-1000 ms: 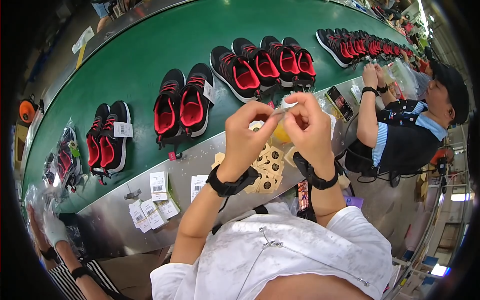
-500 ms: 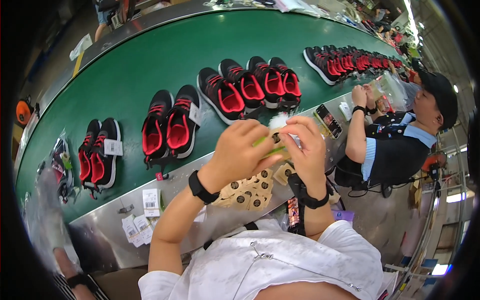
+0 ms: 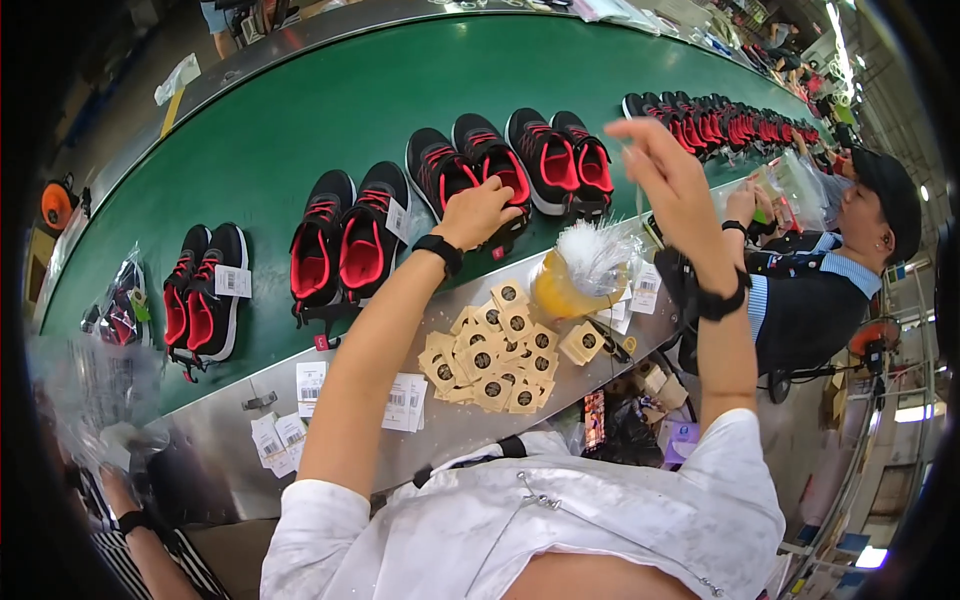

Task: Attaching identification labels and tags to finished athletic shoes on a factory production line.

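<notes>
- Reaching across the near metal strip (image 3: 215,435) of the bench (image 3: 250,130), the left hand (image 3: 483,213) touches the second black-and-red pair of shoes (image 3: 478,138) from the right in the nearer group; its fingers are bent at the opening of one shoe, and I cannot tell if they grip.
- The right hand (image 3: 665,175) is raised above the bench, beside the rightmost near pair (image 3: 532,135); its fingers are loosely stretched, but blurred, so I cannot tell if it holds something thin.
- Around, on the metal strip, there are a pile of brown square cards (image 3: 490,355), a small brown stack (image 3: 582,343) and a yellow container (image 3: 558,292) with white plastic strands (image 3: 590,245).
- Toward the left end of the bench are two more pairs with white tags; toward the far right corner runs a long row of shoes (image 3: 690,115), near a co-worker (image 3: 810,290).
- The left hand covers the heel part of its shoes, and the left forearm partly hides white tags (image 3: 404,400) at the near edge.
- At the lower left, a clear bag (image 3: 105,380) blurs another person's hand; the dark rim cuts off the corners.
</notes>
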Tool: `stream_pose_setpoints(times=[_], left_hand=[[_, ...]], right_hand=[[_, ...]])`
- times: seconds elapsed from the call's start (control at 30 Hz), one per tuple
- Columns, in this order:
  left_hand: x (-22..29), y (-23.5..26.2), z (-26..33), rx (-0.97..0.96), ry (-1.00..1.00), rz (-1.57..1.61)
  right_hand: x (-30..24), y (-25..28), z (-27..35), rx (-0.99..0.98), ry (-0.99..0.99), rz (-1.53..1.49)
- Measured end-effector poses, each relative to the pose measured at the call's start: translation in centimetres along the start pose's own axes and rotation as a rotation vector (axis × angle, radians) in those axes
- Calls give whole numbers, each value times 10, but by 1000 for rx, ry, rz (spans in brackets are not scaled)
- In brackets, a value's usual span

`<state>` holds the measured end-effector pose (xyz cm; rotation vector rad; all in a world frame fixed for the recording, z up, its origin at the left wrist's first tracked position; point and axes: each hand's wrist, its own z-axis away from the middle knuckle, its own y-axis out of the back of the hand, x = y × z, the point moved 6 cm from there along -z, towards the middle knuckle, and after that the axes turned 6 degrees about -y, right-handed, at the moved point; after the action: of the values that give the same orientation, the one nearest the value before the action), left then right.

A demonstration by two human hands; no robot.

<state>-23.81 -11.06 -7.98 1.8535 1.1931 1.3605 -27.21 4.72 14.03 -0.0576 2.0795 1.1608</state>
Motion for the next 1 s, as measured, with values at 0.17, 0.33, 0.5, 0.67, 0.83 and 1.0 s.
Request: stream_pose_setpoints(times=[0.17,0.33,0.5,0.67,0.83,1.0], left_hand=[[-3,17,13,-166,-118,-23],[-22,45,23,-281,-133,191],[-35,64,-38,272,-170,333],[-95,19,-51,-336,154,280],[-98,14,-57,-495,192,461],[-92,15,-61,-466,185,404]], right_hand=[[50,-30,-59,-168,88,113],[99,-105,-81,-659,91,356],[136,-155,-82,-870,132,300],[148,-214,-98,-649,-4,277],[154,-221,-93,-612,-240,217],[170,-224,-98,-574,-309,139]])
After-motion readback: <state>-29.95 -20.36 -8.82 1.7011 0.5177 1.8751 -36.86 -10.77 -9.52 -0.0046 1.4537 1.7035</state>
